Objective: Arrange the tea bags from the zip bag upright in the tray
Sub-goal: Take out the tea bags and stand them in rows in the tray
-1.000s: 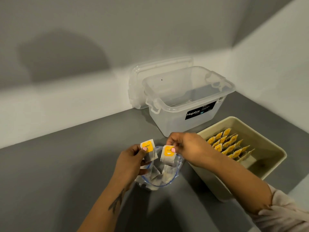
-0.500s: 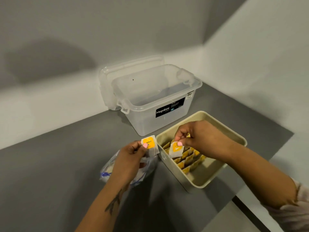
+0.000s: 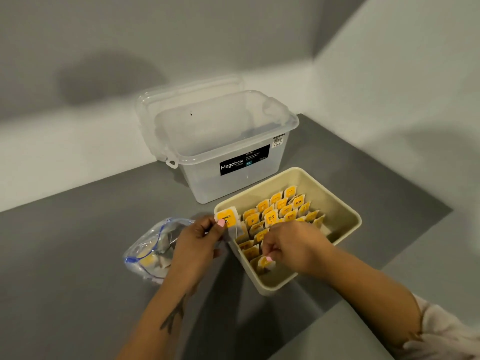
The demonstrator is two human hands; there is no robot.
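A cream tray [image 3: 345, 211] sits on the grey counter with several yellow-tagged tea bags [image 3: 275, 211] standing upright in rows. My right hand [image 3: 293, 245] pinches one tea bag [image 3: 263, 263] at the near end of the rows, down inside the tray. My left hand [image 3: 200, 240] pinches another yellow-tagged tea bag [image 3: 227, 219] by its tag, just above the tray's left corner. The clear zip bag [image 3: 148, 253] lies left of the tray, partly behind my left hand, with a few tea bags inside.
A clear plastic storage box [image 3: 228, 144] with a black label stands open behind the tray, its lid leaning against the wall. Walls close the corner at the back and right. Grey counter stretches to the left.
My right hand carried its tea bag from above the zip bag into the tray and lowered it at the near end of the rows. My left hand moved its tea bag toward the tray's corner.
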